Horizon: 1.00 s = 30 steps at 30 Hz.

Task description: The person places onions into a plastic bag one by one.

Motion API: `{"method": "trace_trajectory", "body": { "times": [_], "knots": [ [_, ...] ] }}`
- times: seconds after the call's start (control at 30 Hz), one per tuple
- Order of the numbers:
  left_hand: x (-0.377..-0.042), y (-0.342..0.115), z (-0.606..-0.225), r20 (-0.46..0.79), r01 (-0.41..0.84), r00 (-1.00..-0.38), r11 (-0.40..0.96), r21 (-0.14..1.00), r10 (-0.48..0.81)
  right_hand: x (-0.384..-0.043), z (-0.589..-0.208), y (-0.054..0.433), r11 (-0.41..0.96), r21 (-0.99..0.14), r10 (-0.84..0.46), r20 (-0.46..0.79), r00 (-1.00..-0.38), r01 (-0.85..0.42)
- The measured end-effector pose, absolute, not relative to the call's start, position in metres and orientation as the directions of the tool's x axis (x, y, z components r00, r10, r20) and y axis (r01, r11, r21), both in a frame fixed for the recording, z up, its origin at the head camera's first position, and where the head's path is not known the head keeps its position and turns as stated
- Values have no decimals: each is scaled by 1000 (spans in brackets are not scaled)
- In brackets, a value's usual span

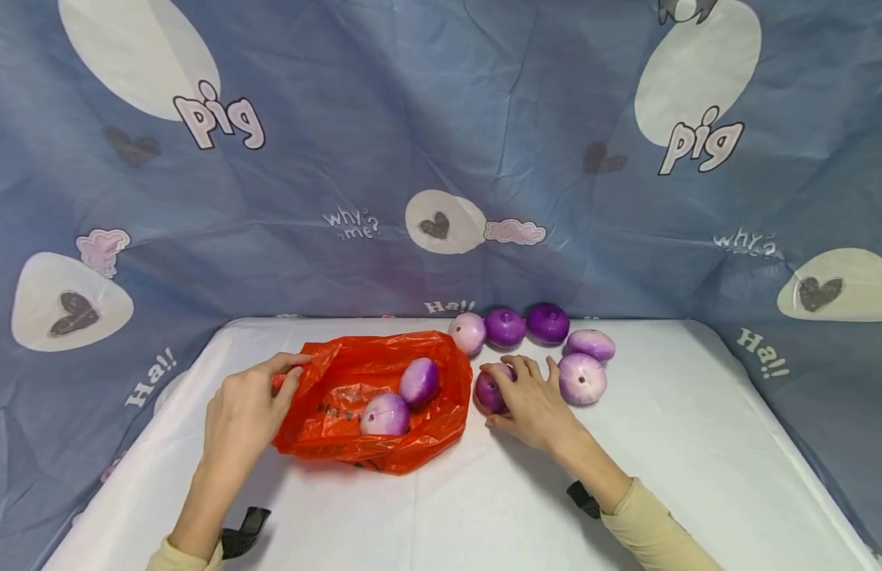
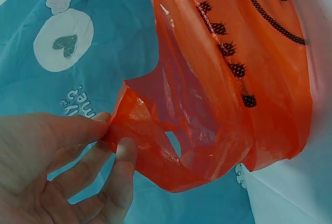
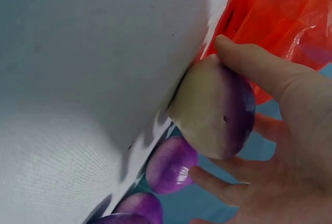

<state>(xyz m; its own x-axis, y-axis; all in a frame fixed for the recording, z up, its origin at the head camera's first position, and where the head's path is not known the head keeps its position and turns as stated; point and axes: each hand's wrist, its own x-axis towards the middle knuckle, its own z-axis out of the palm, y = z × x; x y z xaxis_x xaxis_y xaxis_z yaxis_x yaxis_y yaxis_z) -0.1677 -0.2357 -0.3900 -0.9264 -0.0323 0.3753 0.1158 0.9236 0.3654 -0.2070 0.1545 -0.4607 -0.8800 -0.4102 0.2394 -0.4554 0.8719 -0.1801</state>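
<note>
Right now, the left hand [image 1: 244, 408] is pinching the left rim of a red plastic bag [image 1: 320, 450], which is lying with its mouth gaping toward the far edge of the white table [image 1: 441, 523], two purple-and-white onions [image 1: 419, 382] sitting inside it. Just right of the bag, the right hand [image 1: 537, 408] is curling its thumb and fingers around a purple onion [image 1: 488, 394], though whether that one is touching the table is hard to tell. Five more onions [image 1: 505, 327] are resting beyond and beside this hand, three of them lining the table's far edge.
</note>
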Motion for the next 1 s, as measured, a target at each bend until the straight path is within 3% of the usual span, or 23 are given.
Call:
{"method": "trace_trajectory", "body": {
  "times": [1.0],
  "knots": [
    [-165,-235,-393,360,115,-932,917,382,-33,-206,-446,145,892,-194,-346,287,-893,-408]
  ]
}}
